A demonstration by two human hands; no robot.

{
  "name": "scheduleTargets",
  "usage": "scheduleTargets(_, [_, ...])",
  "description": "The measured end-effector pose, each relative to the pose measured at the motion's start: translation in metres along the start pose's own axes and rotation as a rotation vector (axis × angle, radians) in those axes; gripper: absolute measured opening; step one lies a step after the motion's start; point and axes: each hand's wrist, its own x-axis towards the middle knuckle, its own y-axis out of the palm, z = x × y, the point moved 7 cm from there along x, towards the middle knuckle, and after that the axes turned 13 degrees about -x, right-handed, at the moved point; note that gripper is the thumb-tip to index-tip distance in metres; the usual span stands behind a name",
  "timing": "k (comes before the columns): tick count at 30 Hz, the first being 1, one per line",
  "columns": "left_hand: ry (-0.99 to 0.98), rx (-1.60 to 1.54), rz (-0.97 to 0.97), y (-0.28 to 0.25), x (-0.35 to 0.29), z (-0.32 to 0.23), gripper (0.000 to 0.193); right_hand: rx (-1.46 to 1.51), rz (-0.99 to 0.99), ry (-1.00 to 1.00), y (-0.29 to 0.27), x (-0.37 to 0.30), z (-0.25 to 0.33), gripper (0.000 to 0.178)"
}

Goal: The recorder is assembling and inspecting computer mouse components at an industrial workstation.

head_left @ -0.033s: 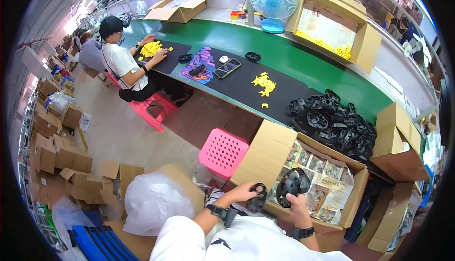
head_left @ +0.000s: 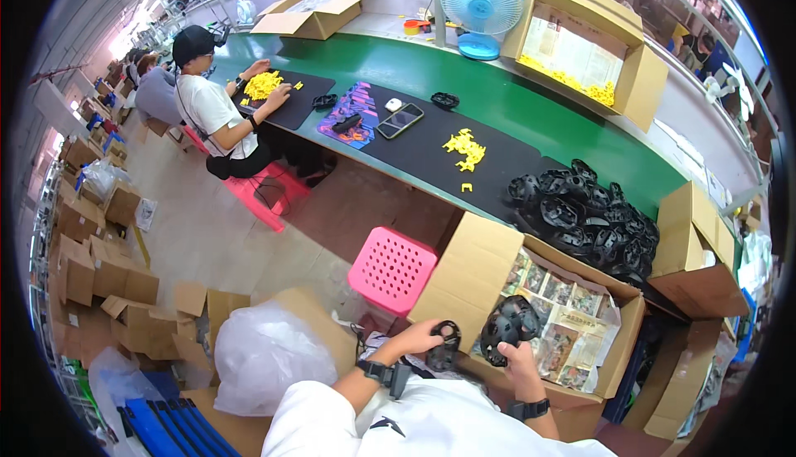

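My left hand (head_left: 417, 337) is closed around the edge of a black game controller shell (head_left: 445, 342), held upright with its openings showing. My right hand (head_left: 521, 359) grips one or more black controller shells (head_left: 510, 323), thumb on the near side; the exact number cannot be told. Both hands are in front of my body, the right one over the near side of an open cardboard box (head_left: 618, 374) lined with printed paper (head_left: 572, 324). Beyond that box, a large pile of similar black shells (head_left: 589, 221) lies on the dark mat.
Small yellow parts (head_left: 466, 152) and a phone (head_left: 400, 121) lie on the mat (head_left: 506, 167) along the green bench (head_left: 381, 59). A pink stool (head_left: 392, 269) stands left of the box. A seated co-worker (head_left: 217, 117) handles yellow parts. A plastic bag (head_left: 269, 357) bulges at left.
Both hands have shifted very slightly left with their shells, and the left shell has turned a little. The surroundings are otherwise unchanged.
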Motion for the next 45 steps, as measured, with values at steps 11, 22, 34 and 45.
scheduleTargets(11, [-0.101,-0.407,-0.284,-0.299,-0.052,-0.001,0.032,0.120,-0.013,0.206,0.215,0.065,-0.072,0.060])
scheduleTargets(22, [-0.120,-0.589,-0.637,-0.471,-0.127,0.024,0.021,-0.155,-0.637,-0.004,0.132,0.142,-0.066,0.035])
scheduleTargets(34, [-0.253,-0.492,-0.208,-0.499,0.019,-0.011,0.023,-0.596,-0.869,-0.006,0.133,0.147,-0.056,0.073])
scheduleTargets(45, [-0.380,-0.494,0.104,-0.604,0.122,-0.008,0.020,-0.647,-1.073,0.242,0.216,0.195,0.012,0.072])
